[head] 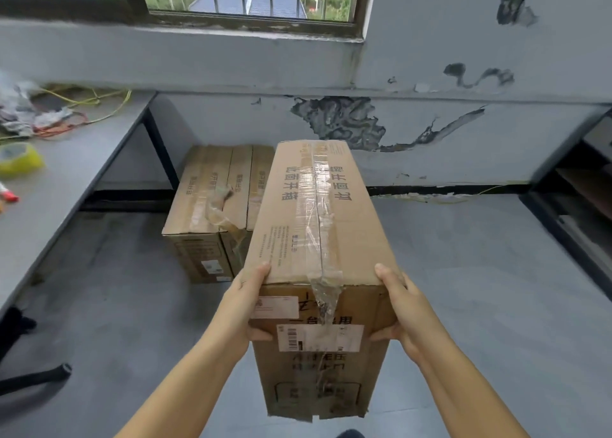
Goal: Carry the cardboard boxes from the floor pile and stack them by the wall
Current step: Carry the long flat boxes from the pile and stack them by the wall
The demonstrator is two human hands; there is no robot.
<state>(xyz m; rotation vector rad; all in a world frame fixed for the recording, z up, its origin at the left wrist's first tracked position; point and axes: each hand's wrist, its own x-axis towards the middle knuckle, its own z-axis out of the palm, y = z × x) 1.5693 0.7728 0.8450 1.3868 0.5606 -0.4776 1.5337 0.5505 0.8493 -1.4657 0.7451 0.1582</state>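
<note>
Head view: one long carried box (318, 225) held off the floor at centre frame, its far end aimed at 12 o'clock toward the wall (430, 73).
Left hand (246, 305): clasps the near left corner, thumb on top, fingers curled round onto the near end face.
Right hand (399, 308): grips the near right corner the same way, thumb up on the top edge.
Stacked boxes (215, 212): at 11 o'clock from the carried box, on the floor against the wall; three tops show side by side, though whether more lie beneath I cannot tell.
Risk, grip: both hands hold only the near end, so the far end may dip and slide out.
Risk, tape: the loose clear tape (323, 288) is peeling; the seam could part under load.
Risk, collision: the table (66, 179) at 9 o'clock crowds the stack, so a swing could clip its leg.
Count: one box carried, three visible by the wall, two hands, one yellow tape roll (20, 159) on the table.
</note>
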